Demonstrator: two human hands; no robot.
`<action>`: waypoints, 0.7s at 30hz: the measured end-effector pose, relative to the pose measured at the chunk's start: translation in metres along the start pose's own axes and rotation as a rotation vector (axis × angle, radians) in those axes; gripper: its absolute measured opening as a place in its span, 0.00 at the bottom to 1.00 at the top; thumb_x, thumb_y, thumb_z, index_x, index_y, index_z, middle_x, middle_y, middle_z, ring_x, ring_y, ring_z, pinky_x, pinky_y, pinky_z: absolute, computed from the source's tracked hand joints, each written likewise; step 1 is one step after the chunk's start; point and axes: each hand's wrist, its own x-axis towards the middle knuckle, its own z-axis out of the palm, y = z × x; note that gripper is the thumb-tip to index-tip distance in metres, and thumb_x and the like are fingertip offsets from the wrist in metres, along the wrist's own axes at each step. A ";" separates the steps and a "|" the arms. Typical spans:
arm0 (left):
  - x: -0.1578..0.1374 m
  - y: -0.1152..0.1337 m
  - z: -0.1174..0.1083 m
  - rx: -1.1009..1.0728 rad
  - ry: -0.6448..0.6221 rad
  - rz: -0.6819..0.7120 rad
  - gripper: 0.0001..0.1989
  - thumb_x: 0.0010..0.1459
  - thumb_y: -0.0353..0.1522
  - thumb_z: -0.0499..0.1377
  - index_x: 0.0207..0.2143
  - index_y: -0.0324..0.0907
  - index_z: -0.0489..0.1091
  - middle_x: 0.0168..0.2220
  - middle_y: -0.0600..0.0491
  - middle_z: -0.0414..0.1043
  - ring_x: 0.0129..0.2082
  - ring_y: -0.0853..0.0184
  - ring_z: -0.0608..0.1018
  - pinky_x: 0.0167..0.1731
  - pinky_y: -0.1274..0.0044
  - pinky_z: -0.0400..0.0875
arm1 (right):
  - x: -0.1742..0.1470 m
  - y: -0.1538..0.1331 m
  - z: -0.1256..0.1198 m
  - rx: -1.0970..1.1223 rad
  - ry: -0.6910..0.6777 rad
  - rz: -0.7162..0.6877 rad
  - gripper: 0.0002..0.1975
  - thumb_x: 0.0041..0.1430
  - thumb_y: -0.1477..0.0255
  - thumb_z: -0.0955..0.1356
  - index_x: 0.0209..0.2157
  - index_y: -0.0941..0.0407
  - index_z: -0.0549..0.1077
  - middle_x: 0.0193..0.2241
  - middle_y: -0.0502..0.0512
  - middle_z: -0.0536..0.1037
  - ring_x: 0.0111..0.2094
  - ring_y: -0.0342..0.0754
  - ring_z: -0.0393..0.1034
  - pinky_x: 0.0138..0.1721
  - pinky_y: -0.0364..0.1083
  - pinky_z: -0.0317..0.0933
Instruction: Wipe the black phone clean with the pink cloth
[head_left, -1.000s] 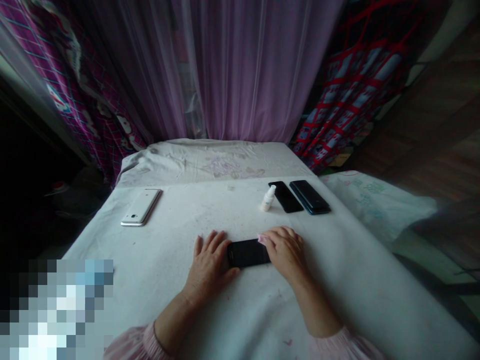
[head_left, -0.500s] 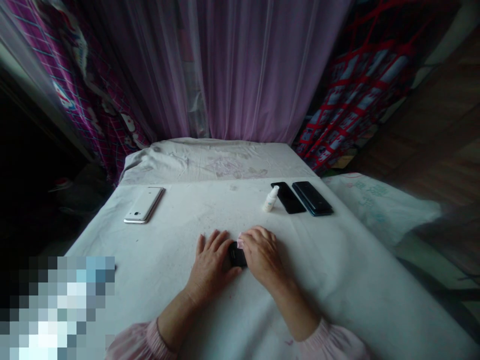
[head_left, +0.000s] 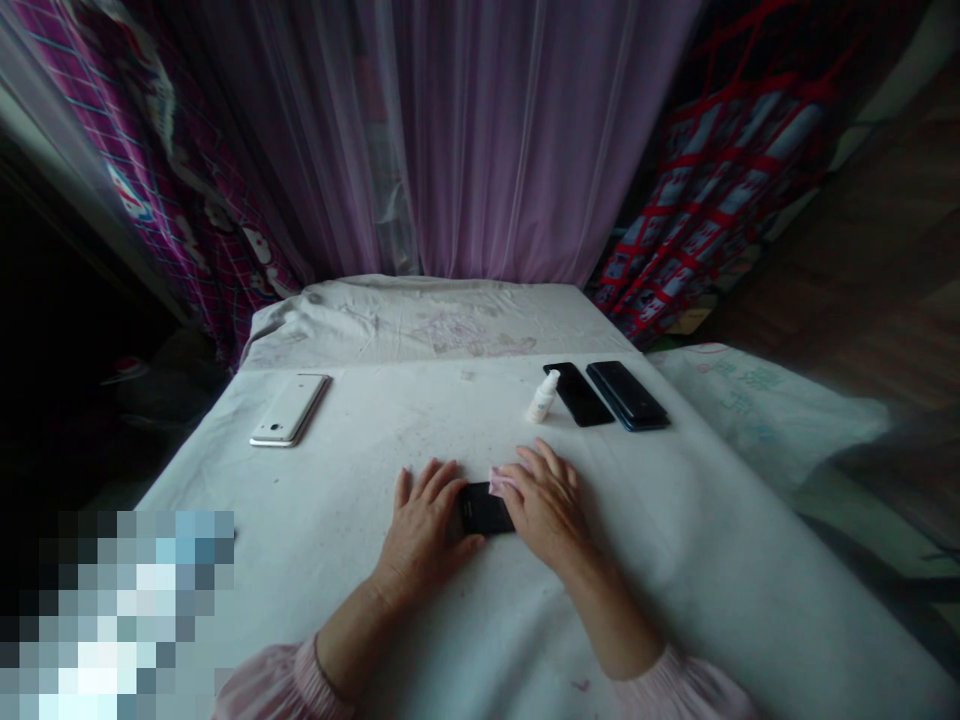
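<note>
A black phone (head_left: 486, 510) lies flat on the white cloth, its ends partly covered by my hands. My left hand (head_left: 421, 522) steadies its left end between thumb and index finger, the other fingers resting spread on the cloth. Over the phone's right end, my right hand (head_left: 549, 505) pinches a small folded pink cloth (head_left: 501, 481) against the screen's upper part. Beyond the right hand stands a small white spray bottle (head_left: 541, 398), upright.
Behind the bottle lies another black phone (head_left: 579, 395), beside a stack of dark phones (head_left: 628, 396). White phones (head_left: 291, 412) are stacked at the left. The white tablecloth (head_left: 360, 420) runs back to purple curtains (head_left: 510, 140). A pixelated patch hides the lower left corner.
My right hand has slid to the right along the phone with the pink cloth, uncovering more of the screen. My left hand has stayed in place.
</note>
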 end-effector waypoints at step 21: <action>0.001 -0.002 0.005 0.039 -0.011 0.024 0.33 0.56 0.45 0.63 0.61 0.46 0.59 0.63 0.41 0.60 0.65 0.48 0.58 0.60 0.46 0.45 | 0.008 -0.037 0.009 0.024 -0.041 -0.109 0.14 0.67 0.72 0.59 0.43 0.53 0.75 0.55 0.57 0.70 0.64 0.57 0.50 0.60 0.62 0.44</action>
